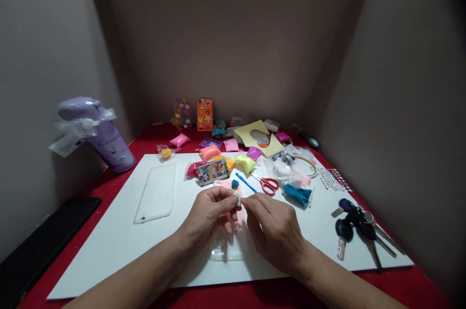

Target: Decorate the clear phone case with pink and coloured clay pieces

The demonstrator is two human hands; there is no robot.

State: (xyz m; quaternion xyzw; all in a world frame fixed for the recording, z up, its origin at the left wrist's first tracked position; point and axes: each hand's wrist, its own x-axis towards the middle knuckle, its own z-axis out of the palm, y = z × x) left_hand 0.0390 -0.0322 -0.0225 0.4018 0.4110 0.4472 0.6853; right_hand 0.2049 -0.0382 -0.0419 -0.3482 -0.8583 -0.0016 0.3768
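Near the middle of the white board (pixel 109 246), my left hand (pixel 211 209) pinches a small white piece (pixel 238 199) between thumb and fingers. The fingertips of my right hand (pixel 273 224) are pressed together at the other side of that piece. Beneath both hands lies a clear phone case (pixel 229 250), with a pink sheet (pixel 239 216) on its upper part, partly hidden by my fingers. A small teal lump (pixel 235 184) shows at the top of the pink sheet. Just beyond are a blue stick (pixel 246 182) and red-handled scissors (pixel 268 186).
Another clear case (pixel 156 192) lies left. Packets of colored clay (pixel 245 162), a sticker card (pixel 213 172) and a teal packet (pixel 298 194) lie beyond the hands. Keys (pixel 355 226) rest at right. A purple bag (pixel 105 136) stands at left; an orange case (pixel 205 114) leans at the back.
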